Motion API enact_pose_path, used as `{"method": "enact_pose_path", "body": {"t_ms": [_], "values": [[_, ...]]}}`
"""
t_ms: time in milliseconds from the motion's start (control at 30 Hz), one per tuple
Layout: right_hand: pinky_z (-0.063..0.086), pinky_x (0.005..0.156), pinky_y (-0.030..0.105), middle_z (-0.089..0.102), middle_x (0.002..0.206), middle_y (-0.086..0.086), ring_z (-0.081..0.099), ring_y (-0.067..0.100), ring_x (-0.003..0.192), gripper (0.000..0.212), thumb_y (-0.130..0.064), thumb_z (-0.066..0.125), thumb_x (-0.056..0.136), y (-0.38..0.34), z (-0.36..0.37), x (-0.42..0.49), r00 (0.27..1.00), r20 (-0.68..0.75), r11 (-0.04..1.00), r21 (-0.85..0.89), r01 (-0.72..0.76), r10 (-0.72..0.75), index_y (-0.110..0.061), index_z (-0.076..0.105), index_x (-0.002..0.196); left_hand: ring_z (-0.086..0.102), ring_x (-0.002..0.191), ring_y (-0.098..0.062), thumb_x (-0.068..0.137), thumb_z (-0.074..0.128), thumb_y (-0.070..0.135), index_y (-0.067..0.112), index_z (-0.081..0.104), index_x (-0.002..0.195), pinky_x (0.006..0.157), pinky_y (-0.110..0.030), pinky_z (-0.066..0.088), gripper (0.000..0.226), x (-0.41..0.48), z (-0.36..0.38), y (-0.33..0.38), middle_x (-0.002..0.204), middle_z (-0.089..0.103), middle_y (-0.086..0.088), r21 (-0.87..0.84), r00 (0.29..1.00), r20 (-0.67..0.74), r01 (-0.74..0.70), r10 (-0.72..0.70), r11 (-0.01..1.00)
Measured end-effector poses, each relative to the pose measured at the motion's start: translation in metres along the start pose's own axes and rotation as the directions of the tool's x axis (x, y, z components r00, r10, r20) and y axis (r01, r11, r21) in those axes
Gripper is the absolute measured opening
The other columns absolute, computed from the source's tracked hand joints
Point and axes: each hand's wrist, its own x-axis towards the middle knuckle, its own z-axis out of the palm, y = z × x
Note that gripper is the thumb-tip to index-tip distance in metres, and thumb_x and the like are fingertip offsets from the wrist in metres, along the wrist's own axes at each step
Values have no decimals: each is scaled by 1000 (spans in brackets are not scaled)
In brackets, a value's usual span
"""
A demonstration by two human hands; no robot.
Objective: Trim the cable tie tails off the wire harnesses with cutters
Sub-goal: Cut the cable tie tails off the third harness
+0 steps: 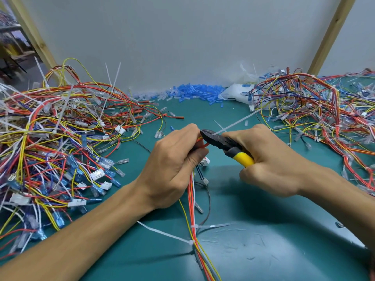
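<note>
My left hand (174, 159) grips a wire harness (191, 201) of red, yellow and white wires that runs down toward me over the green mat. My right hand (269, 159) holds the cutters (223, 144), black jaws and yellow handles. The jaws sit at a white cable tie tail (235, 123) that sticks up to the right from the bundle beside my left fingers. Lower on the same harness, two more white tie tails (162, 233) (215, 226) stick out sideways.
A big heap of harnesses (60, 138) with long tie tails lies on the left, another heap (324, 110) on the right. Blue and clear terminal sleeves (190, 93) and a white bag (235, 93) lie along the grey back wall. Small clippings litter the green mat (253, 250).
</note>
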Motion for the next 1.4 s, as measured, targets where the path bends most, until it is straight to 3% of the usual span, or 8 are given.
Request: {"method": "enact_pose_path", "body": {"t_ms": [500,733,1233,1300,1400], "values": [[13,53,36,28,64,14,16,16,61,12,-5,47,65,2,2,1,999,-34,1000,-14,22,-22,-10,37,69,34,74,-19,103,54,10,3,49,86,69,-29,31,19,1,1,1,83,39,5,31,1000,-1,3,-3,1000],[18,52,40,30,60,10,22,25,59,12,-8,48,65,6,2,2,998,-43,996,-78,31,-35,-14,38,70,35,73,-21,103,54,9,1,51,86,68,-33,32,19,1,2,0,83,40,3,57,1000,2,-18,18,998],[15,49,27,28,66,15,15,14,59,16,-7,48,64,-1,0,0,1000,-15,999,36,-7,8,-12,32,66,36,72,-21,102,55,10,-2,51,84,66,-32,33,21,0,2,2,80,41,-1,63,1000,-12,0,1,998],[13,51,30,29,64,13,16,18,60,12,-7,46,65,1,3,0,998,-63,1000,5,4,-3,-11,36,68,36,70,-22,101,57,10,-2,51,82,64,-34,34,23,1,3,2,77,42,-2,92,999,-42,-4,8,996],[24,52,43,34,61,11,27,32,61,5,-11,45,68,6,9,3,986,-165,997,-71,14,-25,-14,42,71,37,66,-19,100,61,13,1,51,78,62,-29,33,27,2,4,2,74,41,4,106,997,-74,11,-3,994]]}}
